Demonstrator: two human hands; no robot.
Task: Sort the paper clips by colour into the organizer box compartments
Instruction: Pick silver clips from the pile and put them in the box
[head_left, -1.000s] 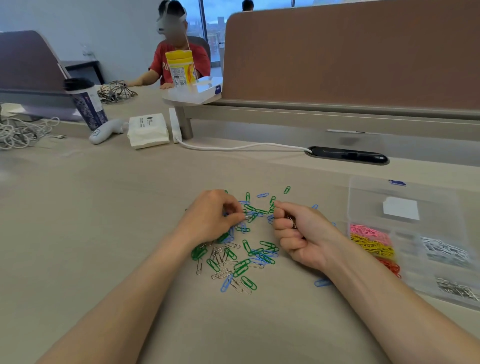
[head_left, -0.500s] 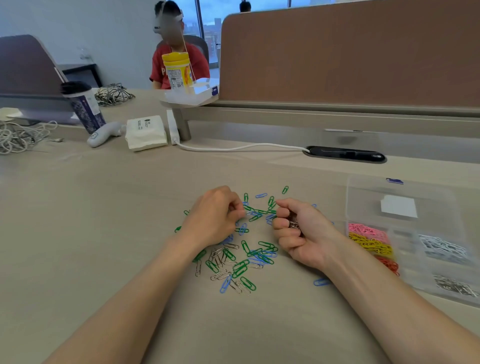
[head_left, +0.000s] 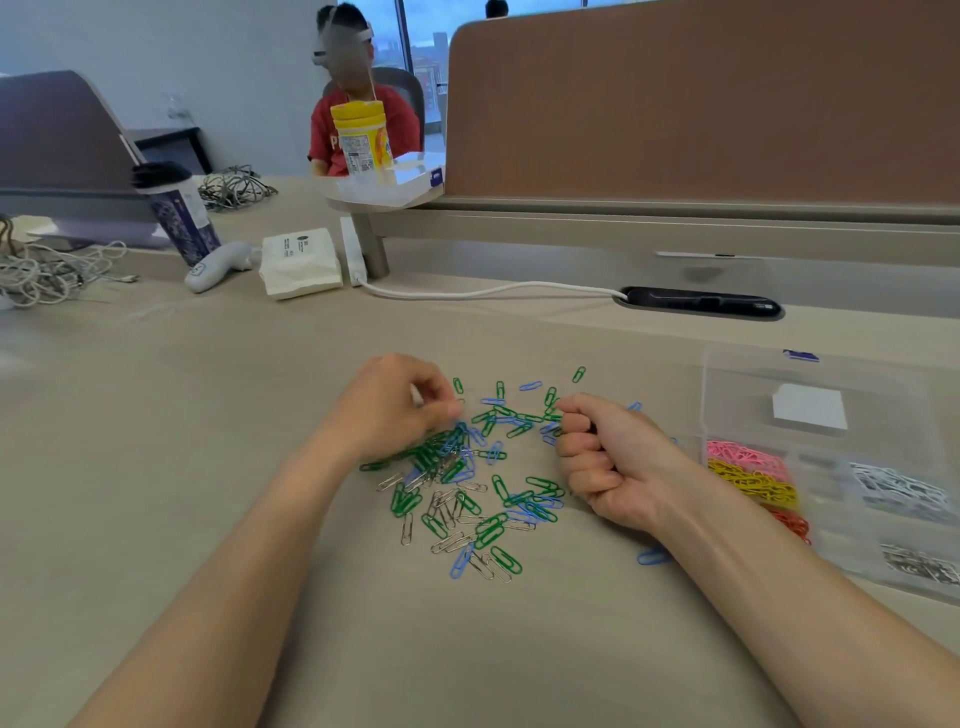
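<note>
one loose pile of green/blue/silver paper clips (head_left: 491, 527), one organizer box (head_left: 753, 384). left hand (head_left: 395, 410) pinches into pile, right hand (head_left: 608, 457) fisted; contents unclear on both.

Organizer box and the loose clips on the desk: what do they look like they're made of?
Organizer box: clear, glossy plastic, probably rigid; the desk shows through its lid. Green clips and blue clips: likely wire with a smooth coloured coating, judging by the uniform saturated colour. Silver clips: bare metal wire, by the grey sheen.
</note>
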